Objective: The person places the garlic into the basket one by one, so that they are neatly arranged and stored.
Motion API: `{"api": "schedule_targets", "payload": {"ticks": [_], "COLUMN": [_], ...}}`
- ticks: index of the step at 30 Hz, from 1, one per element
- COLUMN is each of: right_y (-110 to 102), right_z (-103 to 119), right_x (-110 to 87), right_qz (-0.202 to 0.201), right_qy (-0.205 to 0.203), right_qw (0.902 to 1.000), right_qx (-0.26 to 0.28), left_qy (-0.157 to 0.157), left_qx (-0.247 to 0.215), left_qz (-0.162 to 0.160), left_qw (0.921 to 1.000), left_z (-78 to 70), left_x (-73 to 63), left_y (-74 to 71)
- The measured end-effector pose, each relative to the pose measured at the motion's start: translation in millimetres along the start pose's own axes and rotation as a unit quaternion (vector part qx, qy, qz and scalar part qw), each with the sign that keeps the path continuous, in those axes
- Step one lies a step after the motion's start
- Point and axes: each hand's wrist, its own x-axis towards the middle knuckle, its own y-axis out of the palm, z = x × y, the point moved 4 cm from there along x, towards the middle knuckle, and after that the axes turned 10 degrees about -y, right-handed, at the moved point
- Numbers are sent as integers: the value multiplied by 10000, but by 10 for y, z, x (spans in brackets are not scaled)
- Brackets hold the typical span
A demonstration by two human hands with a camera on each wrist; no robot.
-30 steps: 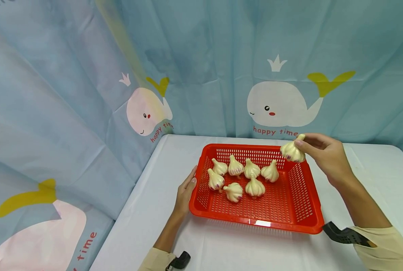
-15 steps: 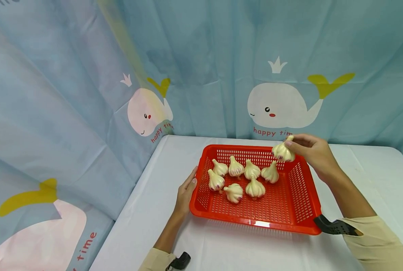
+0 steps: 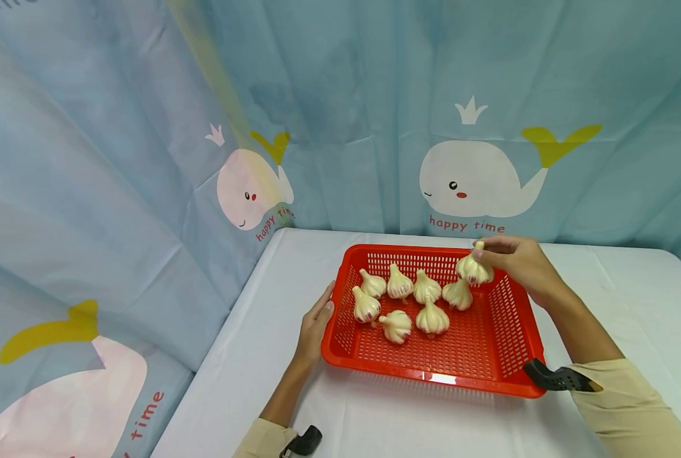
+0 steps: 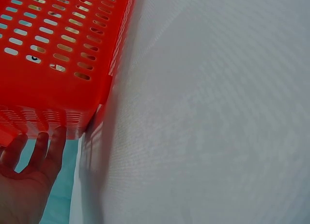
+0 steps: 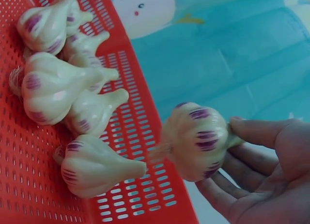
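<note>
In the head view, my right hand (image 3: 520,264) pinches a garlic bulb (image 3: 474,268) by its stem, thumb on the near side, over the back right of a red basket (image 3: 466,378). Purple streaks mark this bulb's pale skin in the right wrist view, root end turned toward the basket wall. Several other garlic bulbs (image 3: 399,284) stand or lie inside, mostly in the left and middle. One of them (image 3: 458,295) is partly covered by the held bulb. My left hand (image 3: 313,331) rests against the basket's left side; its fingers (image 4: 55,149) touch the outer wall.
The basket stands on a white-covered table (image 3: 248,356). Behind and to the left hangs a blue curtain (image 3: 340,114) with printed whales. Black wrist straps (image 3: 557,376) sit at both sleeves. White tabletop (image 3: 632,286) extends right of the basket.
My right hand has carried the garlic bulb leftward and lower, from above the basket's back right corner to just over the rightmost bulb. My left hand stays at the basket's side.
</note>
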Motion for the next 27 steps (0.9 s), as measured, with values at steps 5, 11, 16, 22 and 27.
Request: {"api": "schedule_targets", "payload": {"ticks": [5,11,16,22,27], "right_y": [34,76,118,160,205], "right_z": [-36,-45,-57,-88,-109], "right_x": [26,44,42,38,35], "right_qz": [357,659,976,1422,1790], "right_qy": [132,96,158,202,193], "right_qw": [9993,9974,9947,9892,9834], "right_qx": [-68,-269,-273,-285,-237], "left_qy": [-5,-51,-54,-25,-30], "left_qx": [4,6,-13,-58,-70], "left_qz": [-16,-38,-10,29,24], "left_qw": [10000,10000,10000,10000,10000], "left_z": [-4,-12,-6,12,12], "left_x": [1,0,4,14,4], "left_y": [3,8,10,8,10]}}
